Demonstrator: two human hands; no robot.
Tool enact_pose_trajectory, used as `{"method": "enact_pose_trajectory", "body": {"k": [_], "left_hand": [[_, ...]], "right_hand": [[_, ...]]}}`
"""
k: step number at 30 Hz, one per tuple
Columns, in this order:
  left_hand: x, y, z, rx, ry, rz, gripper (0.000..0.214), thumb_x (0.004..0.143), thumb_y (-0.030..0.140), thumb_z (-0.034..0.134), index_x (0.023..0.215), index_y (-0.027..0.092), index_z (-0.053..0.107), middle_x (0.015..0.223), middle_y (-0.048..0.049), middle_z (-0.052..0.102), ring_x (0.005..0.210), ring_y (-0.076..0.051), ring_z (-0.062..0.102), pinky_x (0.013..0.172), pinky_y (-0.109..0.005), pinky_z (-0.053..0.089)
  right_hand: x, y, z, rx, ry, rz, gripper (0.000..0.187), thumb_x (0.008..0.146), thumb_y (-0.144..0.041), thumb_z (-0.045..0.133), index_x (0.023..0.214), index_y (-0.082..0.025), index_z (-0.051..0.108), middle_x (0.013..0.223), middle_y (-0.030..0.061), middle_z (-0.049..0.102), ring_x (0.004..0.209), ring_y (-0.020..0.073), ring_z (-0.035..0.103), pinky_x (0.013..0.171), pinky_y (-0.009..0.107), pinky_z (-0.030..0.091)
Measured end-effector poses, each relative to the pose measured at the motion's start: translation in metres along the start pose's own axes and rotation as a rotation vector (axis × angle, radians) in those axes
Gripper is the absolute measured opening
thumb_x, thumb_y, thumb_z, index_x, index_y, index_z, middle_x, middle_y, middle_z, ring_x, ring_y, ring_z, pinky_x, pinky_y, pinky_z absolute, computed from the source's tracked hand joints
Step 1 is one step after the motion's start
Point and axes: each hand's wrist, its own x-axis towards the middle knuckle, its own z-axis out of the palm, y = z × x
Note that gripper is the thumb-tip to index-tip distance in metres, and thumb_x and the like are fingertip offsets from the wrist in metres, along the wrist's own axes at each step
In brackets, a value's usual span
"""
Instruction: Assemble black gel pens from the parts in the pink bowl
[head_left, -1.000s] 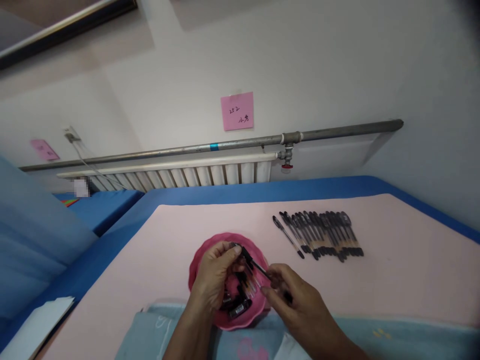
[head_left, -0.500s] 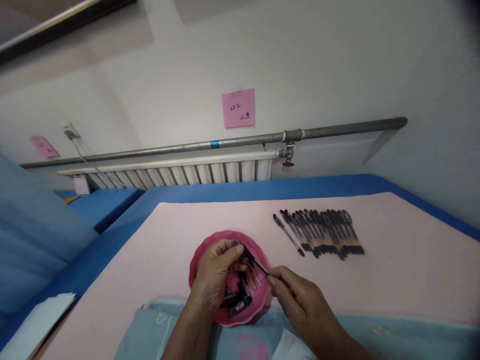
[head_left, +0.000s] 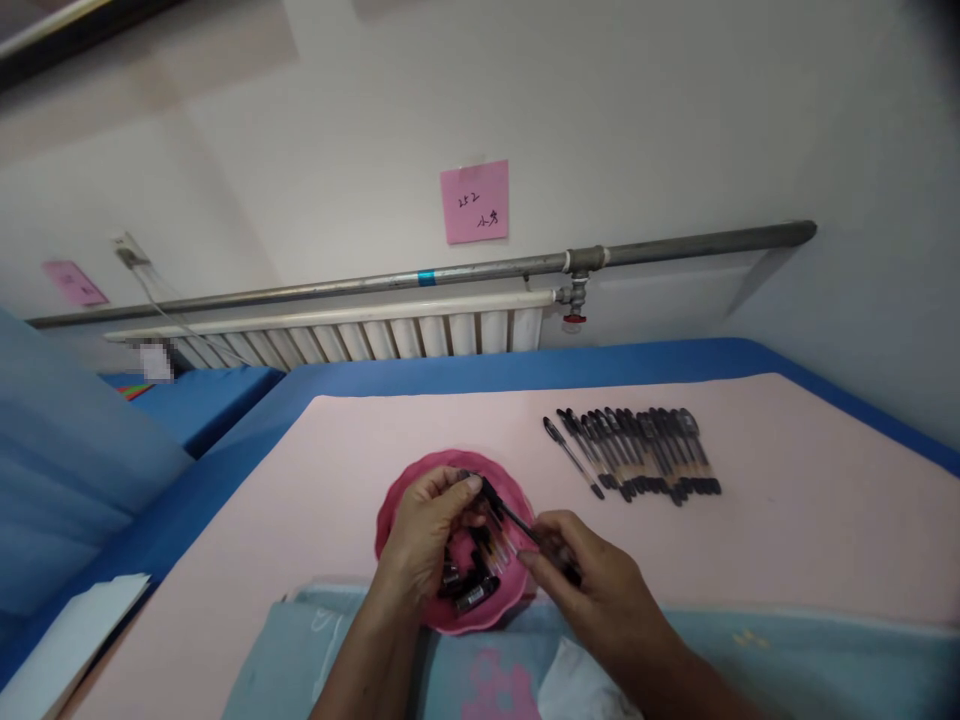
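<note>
A black pen with a clear barrel point(head_left: 514, 518) slants between my two hands over the pink bowl point(head_left: 397, 480). My left hand point(head_left: 426, 522) pinches its upper end between thumb and fingers. The fingers of my right hand point(head_left: 600, 590) are closed around the lower part, and a dark end shows between thumb and fingers. Below, in the scalloped bowl, lie black pen caps point(head_left: 477, 594) and several clear pen parts point(head_left: 496, 548). Part of the bowl's contents is hidden behind my left hand.
A row of capped black pens point(head_left: 637, 450) lies side by side on the pink table sheet point(head_left: 810, 500). Light blue cloth point(head_left: 705, 650) and white tissue point(head_left: 577, 685) are along the near edge. White paper point(head_left: 82, 640) lies at left; a radiator point(head_left: 420, 330) stands behind.
My right hand's fingers have shifted on the pen, and its dark lower end now shows between them. The left hand keeps its pinch. The whole view has moved slightly.
</note>
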Motion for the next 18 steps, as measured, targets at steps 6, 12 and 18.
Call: {"method": "enact_pose_trajectory", "body": {"k": [6,12,18], "left_hand": [[0.000,0.001,-0.003,-0.023,-0.063,0.009,0.021,0.062,0.027,0.076,0.070,0.013,0.063,0.065,-0.0001,0.062,0.059,-0.009,0.057,0.056,-0.021,0.047],[-0.002,0.008,-0.007,0.017,-0.126,0.044,0.018,0.065,0.026,0.074,0.072,0.013,0.063,0.070,-0.0012,0.064,0.060,-0.009,0.057,0.061,-0.022,0.046],[0.004,0.021,-0.026,0.207,0.006,0.113,0.023,0.069,0.035,0.069,0.077,0.014,0.064,0.066,0.0010,0.062,0.058,-0.009,0.055,0.059,-0.021,0.043]], "right_hand": [[-0.001,-0.005,-0.001,0.231,-0.056,0.040,0.025,0.084,-0.043,0.046,0.075,-0.021,0.053,0.050,-0.0061,0.043,0.043,0.0093,0.037,0.043,0.022,0.029],[-0.003,-0.016,0.001,0.754,-0.235,0.351,0.027,0.080,-0.044,0.052,0.069,-0.021,0.044,0.048,-0.0101,0.037,0.033,0.0020,0.021,0.034,0.018,0.013],[0.006,-0.010,-0.005,0.759,-0.149,0.364,0.029,0.074,-0.046,0.056,0.070,-0.018,0.051,0.055,-0.0064,0.046,0.035,0.0036,0.033,0.031,0.017,0.020]]}}
